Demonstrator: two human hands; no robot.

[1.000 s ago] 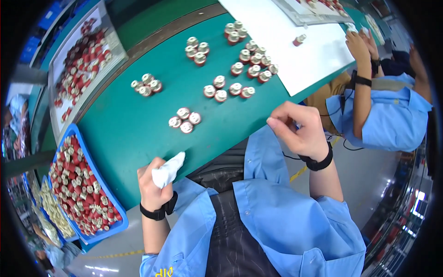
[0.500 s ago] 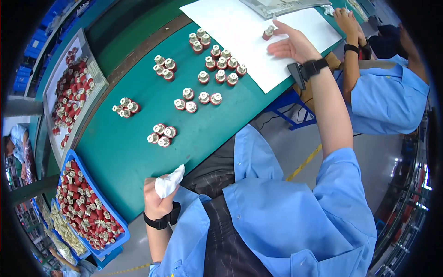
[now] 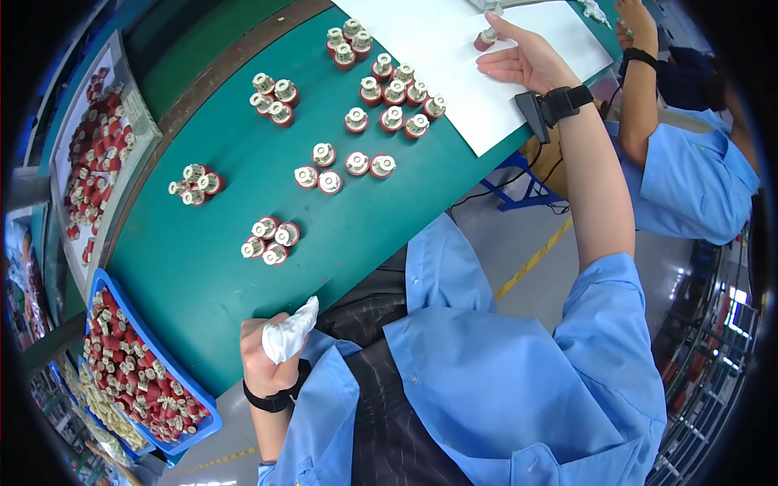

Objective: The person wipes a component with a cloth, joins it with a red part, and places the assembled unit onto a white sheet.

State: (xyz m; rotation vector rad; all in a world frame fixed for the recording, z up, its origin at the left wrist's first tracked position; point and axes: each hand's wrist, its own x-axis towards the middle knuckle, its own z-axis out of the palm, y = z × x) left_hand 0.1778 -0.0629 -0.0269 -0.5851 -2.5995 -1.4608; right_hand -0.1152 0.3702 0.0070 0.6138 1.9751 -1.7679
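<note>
My left hand [image 3: 267,354] is closed around a crumpled white cloth [image 3: 289,334] at the table's near edge. At the far right, my right hand [image 3: 531,61] reaches over a white paper sheet [image 3: 462,97] with its thumb and fingers stretched apart. Beside its thumb and fingers, a red cylindrical part with a silvery metal top [image 3: 485,39] sits on the sheet; whether the thumb touches it I cannot tell. More such parts stand upright in small groups on the green table, among them one group [image 3: 271,240] nearest my left hand.
A blue bin [image 3: 212,423] full of red parts stands at the left. Behind it, a pale-rimmed tray [image 3: 144,121] holds more. Past my right arm sits a co-worker in a blue sleeve [image 3: 689,190]. A blue stool [image 3: 523,194] stands below the table edge.
The whole view has shifted slightly, moving the table groups left and up in the picture. My left hand still grips the cloth; my right hand stays spread beside the single part.
</note>
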